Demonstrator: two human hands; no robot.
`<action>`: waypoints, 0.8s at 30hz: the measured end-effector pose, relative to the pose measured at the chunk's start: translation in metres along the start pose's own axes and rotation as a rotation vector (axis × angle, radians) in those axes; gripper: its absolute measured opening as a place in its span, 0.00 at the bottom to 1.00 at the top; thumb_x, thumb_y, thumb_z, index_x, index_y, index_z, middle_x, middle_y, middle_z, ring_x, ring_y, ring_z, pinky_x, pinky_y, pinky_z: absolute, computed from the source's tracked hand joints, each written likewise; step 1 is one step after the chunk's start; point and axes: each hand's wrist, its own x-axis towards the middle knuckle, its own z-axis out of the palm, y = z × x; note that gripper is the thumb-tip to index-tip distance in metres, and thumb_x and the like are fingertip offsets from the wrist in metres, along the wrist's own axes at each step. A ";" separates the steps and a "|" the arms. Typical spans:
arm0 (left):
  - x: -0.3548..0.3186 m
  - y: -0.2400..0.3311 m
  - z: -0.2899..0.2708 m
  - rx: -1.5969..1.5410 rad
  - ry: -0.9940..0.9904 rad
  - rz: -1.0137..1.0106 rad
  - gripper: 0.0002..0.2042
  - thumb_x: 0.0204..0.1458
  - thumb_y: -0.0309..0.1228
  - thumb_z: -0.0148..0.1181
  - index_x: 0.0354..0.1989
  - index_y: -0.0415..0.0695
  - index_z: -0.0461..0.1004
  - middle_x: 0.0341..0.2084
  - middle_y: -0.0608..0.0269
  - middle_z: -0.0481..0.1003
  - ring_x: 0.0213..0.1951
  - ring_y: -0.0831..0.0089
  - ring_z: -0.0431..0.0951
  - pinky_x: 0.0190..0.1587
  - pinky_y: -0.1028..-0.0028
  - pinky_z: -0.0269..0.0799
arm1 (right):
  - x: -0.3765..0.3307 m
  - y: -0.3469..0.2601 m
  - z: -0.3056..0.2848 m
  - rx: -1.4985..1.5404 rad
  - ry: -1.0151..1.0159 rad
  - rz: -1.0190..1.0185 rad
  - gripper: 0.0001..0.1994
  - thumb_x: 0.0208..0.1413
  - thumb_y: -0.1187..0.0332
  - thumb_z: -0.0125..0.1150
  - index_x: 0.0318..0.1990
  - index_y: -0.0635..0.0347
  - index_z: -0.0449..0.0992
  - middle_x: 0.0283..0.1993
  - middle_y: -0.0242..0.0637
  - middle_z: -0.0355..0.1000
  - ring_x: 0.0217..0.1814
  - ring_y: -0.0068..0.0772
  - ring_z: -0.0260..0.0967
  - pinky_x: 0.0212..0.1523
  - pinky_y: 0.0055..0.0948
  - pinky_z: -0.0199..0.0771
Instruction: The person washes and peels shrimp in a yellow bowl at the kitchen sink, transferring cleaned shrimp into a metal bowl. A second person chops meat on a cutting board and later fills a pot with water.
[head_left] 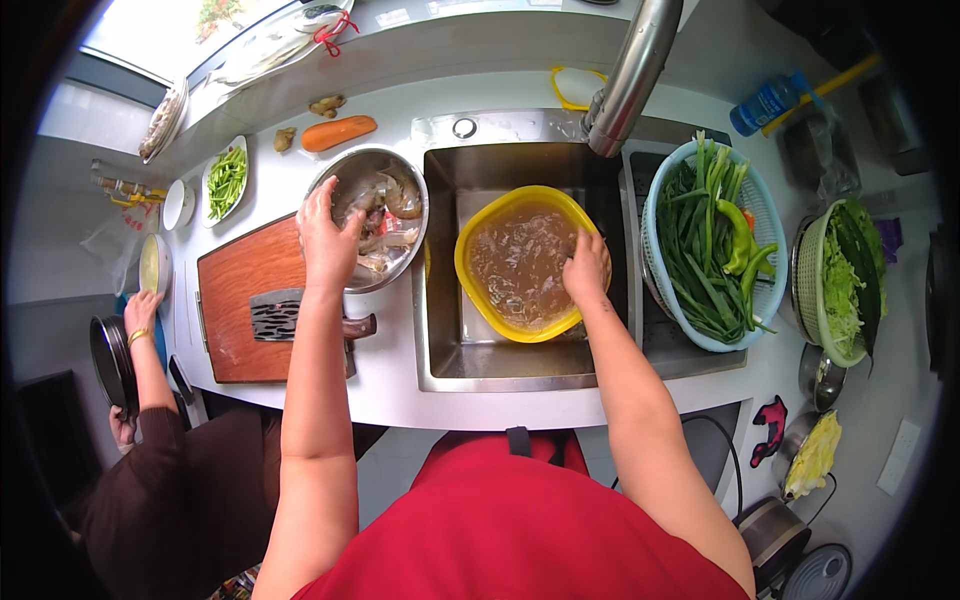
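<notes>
In the sink [520, 382] sits a yellow basin [470, 300] filled with cloudy, bubbly water. My right hand [588, 268] grips its right rim, the fingers reaching over the edge. To the left, on the counter, a round metal bowl [415, 255] holds what look like raw shrimp [400, 200]. My left hand [330, 235] hovers at the bowl's left side with its fingers spread and nothing visible in them. Beside that hand lies a wooden cutting board [240, 265] with a dark-patterned cleaver [278, 315] on it.
Over the sink hangs a metal faucet [630, 80]. A blue basket [655, 270] of green onions and peppers stands right; a green basket [825, 320] of greens is beyond. A carrot [338, 132] and a plate of chopped greens [227, 183] lie back left. Another person's hand [143, 312] touches a bowl at left.
</notes>
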 end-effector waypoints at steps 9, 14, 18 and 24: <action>-0.074 0.099 0.061 -0.022 -0.161 0.278 0.13 0.39 0.26 0.60 0.37 0.51 0.73 0.41 0.68 0.71 0.51 0.65 0.65 0.58 0.59 0.45 | 0.006 -0.053 0.033 -0.365 -0.471 -0.270 0.29 0.48 0.70 0.55 0.60 0.45 0.57 0.64 0.38 0.49 0.64 0.49 0.47 0.60 0.49 0.51; -0.082 0.105 0.066 0.072 -0.143 0.326 0.13 0.38 0.24 0.59 0.35 0.52 0.73 0.46 0.68 0.69 0.53 0.63 0.63 0.58 0.54 0.40 | -0.004 -0.051 0.051 -0.469 -0.709 -0.319 0.23 0.50 0.70 0.52 0.56 0.47 0.62 0.61 0.37 0.54 0.61 0.47 0.54 0.56 0.47 0.58; -0.089 0.097 0.070 -0.142 -0.184 0.453 0.13 0.37 0.21 0.57 0.34 0.46 0.73 0.47 0.60 0.68 0.55 0.58 0.61 0.57 0.53 0.50 | -0.003 -0.013 0.067 -0.171 -0.769 -0.422 0.15 0.51 0.69 0.51 0.48 0.51 0.70 0.49 0.38 0.67 0.50 0.40 0.65 0.50 0.36 0.64; -0.117 0.081 0.102 -0.474 -0.437 0.056 0.12 0.42 0.18 0.54 0.37 0.41 0.72 0.41 0.58 0.70 0.47 0.60 0.67 0.50 0.67 0.64 | 0.002 0.007 0.029 0.771 -0.838 0.063 0.08 0.48 0.74 0.51 0.37 0.62 0.72 0.36 0.36 0.71 0.40 0.26 0.68 0.44 0.23 0.66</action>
